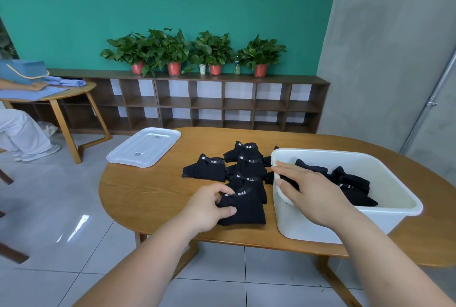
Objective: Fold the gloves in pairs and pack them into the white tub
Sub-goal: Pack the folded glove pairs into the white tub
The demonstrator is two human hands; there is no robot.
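Left hand pinches the nearest folded pair at its left edge, thumb on the near side and fingers on top. The pair lies flat on the table.

Right hand curls over the left rim of the tub and grips it.

The tub stands just right of the pair, close but apart. My read: a short lift to the right, over the rim by my right hand. The left hand is nearer and already has the pair. Its labelled edge faces away from me; the long axis is hard to call in the fold.

Gloves already lie in the tub, but my right hand covers some, so I can't count them. The other pairs overlap, and some are cut off behind the tub.
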